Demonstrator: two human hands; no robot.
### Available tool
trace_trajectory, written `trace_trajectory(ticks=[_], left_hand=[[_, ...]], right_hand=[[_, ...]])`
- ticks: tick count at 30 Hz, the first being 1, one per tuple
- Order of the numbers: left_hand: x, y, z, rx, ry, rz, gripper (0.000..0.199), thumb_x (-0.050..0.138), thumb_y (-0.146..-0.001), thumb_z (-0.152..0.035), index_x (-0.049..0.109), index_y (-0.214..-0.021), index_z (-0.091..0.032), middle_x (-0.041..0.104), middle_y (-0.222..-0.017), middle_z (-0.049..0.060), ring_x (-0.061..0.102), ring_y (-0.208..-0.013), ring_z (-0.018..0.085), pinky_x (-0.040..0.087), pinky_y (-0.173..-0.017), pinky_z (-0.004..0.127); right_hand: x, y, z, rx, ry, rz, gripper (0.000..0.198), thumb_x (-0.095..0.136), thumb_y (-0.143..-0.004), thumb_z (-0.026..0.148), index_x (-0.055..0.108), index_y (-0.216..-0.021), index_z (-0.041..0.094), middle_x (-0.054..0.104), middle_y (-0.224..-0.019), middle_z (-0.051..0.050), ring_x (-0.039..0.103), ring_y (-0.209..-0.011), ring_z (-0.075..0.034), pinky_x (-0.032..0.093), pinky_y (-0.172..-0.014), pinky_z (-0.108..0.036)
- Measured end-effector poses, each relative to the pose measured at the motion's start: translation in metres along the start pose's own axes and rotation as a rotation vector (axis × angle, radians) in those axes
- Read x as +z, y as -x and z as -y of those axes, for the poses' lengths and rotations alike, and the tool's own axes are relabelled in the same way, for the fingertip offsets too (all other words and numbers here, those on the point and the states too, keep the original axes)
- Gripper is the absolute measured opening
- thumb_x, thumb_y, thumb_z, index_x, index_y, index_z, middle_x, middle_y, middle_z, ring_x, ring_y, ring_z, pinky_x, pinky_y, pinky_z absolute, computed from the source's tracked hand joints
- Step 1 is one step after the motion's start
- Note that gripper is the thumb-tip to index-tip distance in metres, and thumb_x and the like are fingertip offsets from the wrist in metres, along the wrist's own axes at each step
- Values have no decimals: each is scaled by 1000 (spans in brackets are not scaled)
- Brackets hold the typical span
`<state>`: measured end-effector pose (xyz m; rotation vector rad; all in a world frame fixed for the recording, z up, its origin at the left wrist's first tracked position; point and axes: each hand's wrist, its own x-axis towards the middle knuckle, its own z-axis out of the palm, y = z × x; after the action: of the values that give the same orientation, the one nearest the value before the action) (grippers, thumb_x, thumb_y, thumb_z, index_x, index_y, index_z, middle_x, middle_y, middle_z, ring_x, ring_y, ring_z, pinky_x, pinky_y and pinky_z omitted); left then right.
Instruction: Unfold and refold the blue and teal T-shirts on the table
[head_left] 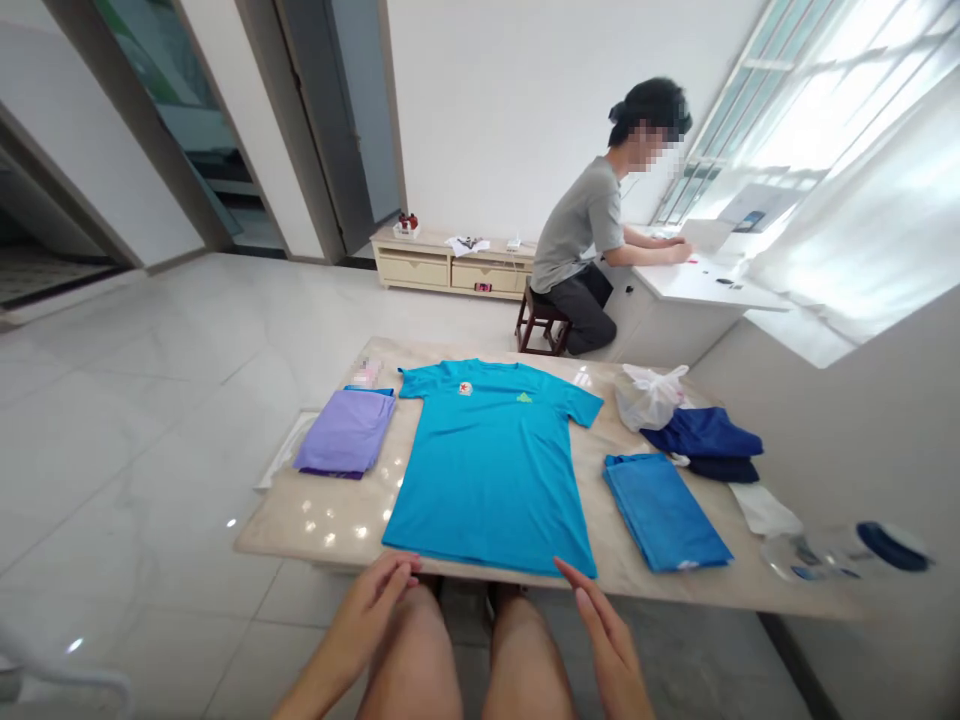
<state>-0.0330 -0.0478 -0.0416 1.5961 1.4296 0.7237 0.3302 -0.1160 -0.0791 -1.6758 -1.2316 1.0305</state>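
Note:
A turquoise T-shirt lies spread flat on the stone-topped table, front side up, its collar at the far side and its hem along the near edge. Two small prints sit on its chest. My left hand is by the hem's left corner, fingers loosely bent and holding nothing visible. By the right corner, my right hand has its fingers stretched out with nothing in them. Whether either hand touches the fabric, I cannot tell.
Folded purple cloth lies left of the shirt. To the right are folded blue cloth, a white plastic bag, dark blue garments and a clear bottle. Another person sits at a white desk beyond.

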Motion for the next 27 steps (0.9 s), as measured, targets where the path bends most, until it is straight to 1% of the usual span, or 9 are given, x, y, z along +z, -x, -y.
trace_trajectory(ticks=[1,3,6,9,12,17,20,23,27], left_hand=[[-1,19,-17,37,-27,7,42,45,-109,-53,82,-114,-33,82,-123,7,79,-112,28,66,-104,47],[3,48,-49,179,-168,10,35,50,-108,-47,82,-117,-35,80,-130,7,74,-125,29,60,-114,50],[15,76,-76,399,-380,-27,33,52,-106,-35,81,-121,-30,78,-132,10,69,-133,32,55,-121,55],[19,83,-75,454,-411,-114,34,47,-108,-29,80,-117,-27,79,-129,10,69,-129,30,57,-117,54],[12,78,-67,466,-356,-156,33,47,-109,-30,80,-112,-26,78,-127,10,70,-125,28,59,-111,51],[5,75,-63,501,-358,-196,32,47,-108,-28,78,-105,-24,79,-118,8,70,-119,27,58,-109,49],[8,84,-58,514,-406,-257,34,44,-110,-28,78,-111,-24,79,-125,7,69,-125,27,56,-114,50],[15,94,-50,549,-479,-315,37,43,-111,-28,77,-126,-25,76,-138,6,65,-136,28,53,-120,53],[25,99,-46,583,-524,-334,37,47,-110,-27,75,-135,-26,74,-144,6,63,-139,29,54,-119,53]], right_hand=[[6,28,14,-15,-17,8,58,41,-110,63,74,-146,33,68,-153,-7,62,-146,-33,54,-122,-52],[30,74,42,-105,53,-50,54,43,-110,58,70,-150,34,65,-157,-6,62,-146,-33,54,-121,-55],[67,110,75,-285,311,-259,56,55,-106,50,63,-157,28,54,-167,-11,53,-153,-38,46,-127,-61],[79,114,85,-371,454,-368,54,53,-106,41,60,-157,23,57,-162,-15,53,-149,-37,45,-125,-60],[70,110,79,-420,467,-410,51,50,-109,41,59,-155,21,60,-156,-16,57,-142,-33,50,-120,-55],[53,107,67,-495,476,-411,51,48,-112,45,58,-155,19,60,-155,-16,56,-142,-31,49,-121,-53],[53,107,65,-513,465,-412,51,47,-113,46,60,-154,19,60,-155,-17,57,-142,-31,49,-121,-53],[62,107,64,-525,462,-430,51,47,-113,45,59,-156,20,60,-156,-16,57,-143,-31,50,-120,-53],[75,107,70,-543,470,-419,51,51,-112,43,58,-158,22,60,-157,-15,58,-143,-30,52,-118,-51]])
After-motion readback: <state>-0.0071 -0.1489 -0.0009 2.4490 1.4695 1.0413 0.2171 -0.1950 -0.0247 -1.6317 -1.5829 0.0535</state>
